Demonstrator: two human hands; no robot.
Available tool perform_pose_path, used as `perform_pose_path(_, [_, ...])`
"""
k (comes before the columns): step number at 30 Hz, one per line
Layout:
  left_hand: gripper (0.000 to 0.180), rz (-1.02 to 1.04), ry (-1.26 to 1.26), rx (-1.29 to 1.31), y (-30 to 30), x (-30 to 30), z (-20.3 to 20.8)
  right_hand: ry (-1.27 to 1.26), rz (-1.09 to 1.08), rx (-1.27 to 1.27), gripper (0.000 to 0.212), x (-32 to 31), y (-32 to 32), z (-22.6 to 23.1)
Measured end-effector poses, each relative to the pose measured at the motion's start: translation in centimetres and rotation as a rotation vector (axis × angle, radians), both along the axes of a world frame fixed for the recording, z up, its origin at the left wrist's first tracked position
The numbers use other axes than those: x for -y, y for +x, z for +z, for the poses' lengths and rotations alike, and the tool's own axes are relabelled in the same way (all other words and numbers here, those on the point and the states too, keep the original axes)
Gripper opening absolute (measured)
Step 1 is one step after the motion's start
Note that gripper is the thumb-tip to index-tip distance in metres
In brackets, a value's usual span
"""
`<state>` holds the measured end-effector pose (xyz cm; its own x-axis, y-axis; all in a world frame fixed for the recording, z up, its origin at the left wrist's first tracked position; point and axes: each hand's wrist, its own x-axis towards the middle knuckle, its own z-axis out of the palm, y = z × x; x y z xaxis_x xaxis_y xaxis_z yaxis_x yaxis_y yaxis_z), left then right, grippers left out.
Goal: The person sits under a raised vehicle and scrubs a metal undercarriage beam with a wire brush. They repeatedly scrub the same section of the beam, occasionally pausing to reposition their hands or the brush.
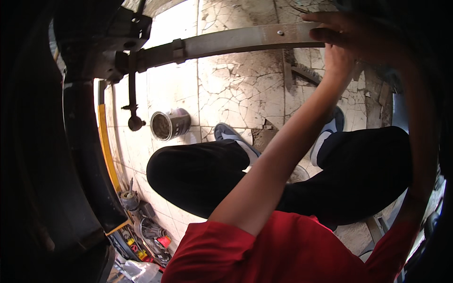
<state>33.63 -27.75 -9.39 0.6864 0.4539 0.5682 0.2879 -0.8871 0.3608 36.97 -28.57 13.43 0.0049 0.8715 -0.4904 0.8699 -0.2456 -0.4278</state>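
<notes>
A long, slightly curved flat steel bar [236, 41], resembling a leaf spring, runs across the upper part of the view. A band clamp [178, 50] wraps it toward its left end, and a round rivet head shows near the right. Over the bar's right end lies my right hand [354, 37], dark in shadow, its visible fingers stretched out and apart. My left hand [339, 61] reaches up to the same end, just below the right one. Its fingers are mostly hidden there, so its grip is unclear.
A dark frame with a bracket [118, 33] fills the left side; a rod with a ball end [135, 123] hangs from it. An open can [171, 124] stands on cracked floor tiles [240, 89]. Greasy mechanical parts [148, 231] lie lower left. My knees are bent below the bar.
</notes>
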Motion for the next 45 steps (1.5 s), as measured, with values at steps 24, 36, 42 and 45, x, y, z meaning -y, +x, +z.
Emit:
perform_pose_path(24, [0.056, -0.234, -0.185, 0.035, -1.5, -4.1, -0.2, 0.199, -0.125, 0.281, 0.059, 0.9, 5.1, -4.5])
perform_pose_path(36, [0.031, -0.343, -1.995, 0.71, -9.5, -0.7, 2.9, 0.492, -0.279, 0.122, 0.084, 2.5, 7.0, -6.0])
perform_pose_path(42, [0.04, -0.641, -2.021, 0.914, -11.9, -0.1, 3.3, 0.065, -0.322, -0.307, 0.086, 3.4, 5.0, -4.0])
perform_pose_path(45, [0.041, -0.686, -1.993, 0.918, -12.0, 0.2, 4.3, 0.076, -0.196, -0.335, 0.085, 3.9, 5.4, -3.9])
